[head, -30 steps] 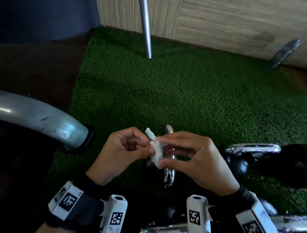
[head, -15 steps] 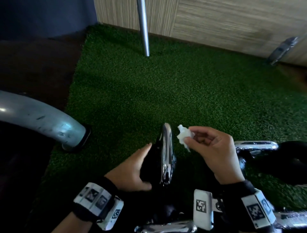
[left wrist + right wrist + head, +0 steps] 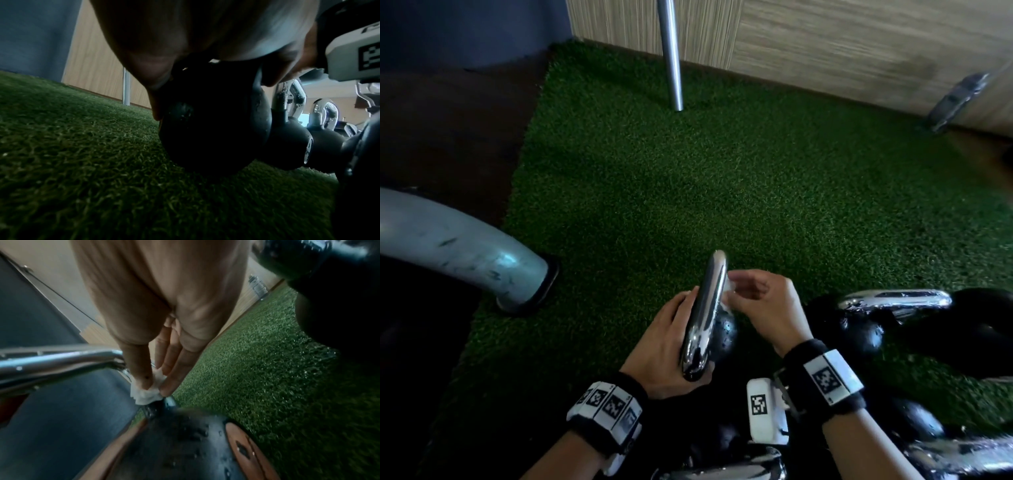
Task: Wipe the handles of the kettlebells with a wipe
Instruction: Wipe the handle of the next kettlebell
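Head view shows the left hand [image 3: 671, 346] laid against the left side of the nearest kettlebell [image 3: 724, 330], fingers fairly straight along its chrome handle [image 3: 705, 308] and thumb under the near end, steadying it on the green turf [image 3: 688, 188]. The right hand [image 3: 763, 308] pinches a small crumpled white wipe [image 3: 727, 296] between thumb and fingertips and presses it against the right side of that handle, toward its far end. In the right wrist view the wipe [image 3: 147, 392] sits where the handle bends down into the black ball.

More kettlebells stand to the right and at the near edge, their chrome handles [image 3: 893, 301] not being touched. A grey curved pipe [image 3: 465, 250] lies at the left and a metal pole [image 3: 671, 58] rises at the far side before the wooden wall.

Risks, as I judge them: the wipe is bunched very small, so it may cover only a narrow strip and miss the underside unless it is wrapped round. The chrome looks slick, and the pinch could slip off. The ball carries droplets, so the left hand may lose its hold and the kettlebell could tip against its neighbours.
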`<state>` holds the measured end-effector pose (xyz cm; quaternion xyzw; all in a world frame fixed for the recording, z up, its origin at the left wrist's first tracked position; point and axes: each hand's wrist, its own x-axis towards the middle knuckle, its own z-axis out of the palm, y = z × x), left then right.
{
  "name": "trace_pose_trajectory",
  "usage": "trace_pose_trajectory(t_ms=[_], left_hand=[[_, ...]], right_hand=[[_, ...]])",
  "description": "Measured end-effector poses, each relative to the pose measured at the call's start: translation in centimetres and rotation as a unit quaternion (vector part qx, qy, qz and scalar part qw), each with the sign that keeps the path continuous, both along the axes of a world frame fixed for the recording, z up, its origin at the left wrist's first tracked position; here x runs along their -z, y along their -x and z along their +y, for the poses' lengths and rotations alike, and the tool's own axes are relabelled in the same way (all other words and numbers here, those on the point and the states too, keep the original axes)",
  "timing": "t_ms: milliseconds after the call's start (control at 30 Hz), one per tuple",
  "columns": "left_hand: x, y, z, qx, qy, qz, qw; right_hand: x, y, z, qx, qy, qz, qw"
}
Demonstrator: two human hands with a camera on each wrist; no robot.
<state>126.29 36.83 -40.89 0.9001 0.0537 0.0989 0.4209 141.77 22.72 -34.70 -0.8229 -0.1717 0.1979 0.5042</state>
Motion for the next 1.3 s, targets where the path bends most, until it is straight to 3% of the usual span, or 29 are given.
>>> trace_pose_trajectory(t_ms=[367,567,800,967,1133,1300], left_hand=[[-0.2,0.0,0.6,0.016,0.024,0.011,1.000],[-0.5,-0.1,1.2,0.028,0.138,-0.008,0.990],[-0.2,-0.1,1.6,0.008,0.175,-0.003,0.985],[-0.5,0.1,1.4,0.012,0.176,-0.010,0.984],[-1.1,-0.1,1.5,0.024,0.159,-0.018,0.987],[-1.3,0.1,1.2,0.028,0.142,-0.013,0.989]], right_hand=[[0.5,0.4,1.2,0.023,0.061,-0.004,0.998],[-0.2,0.5,2.6,0.059,-0.016,-0.089,0.994],[0.7,0.2,2.5,0.083,-0.050,0.004,0.995],[-0.4,-0.6,3.1,0.083,-0.101,-0.064,0.989],[0.6,-0.9,2.9,0.075,-0.073,-0.044,0.994],[-1.1,-0.3,2.7,0.052,-0.083,-0.140,0.985]])
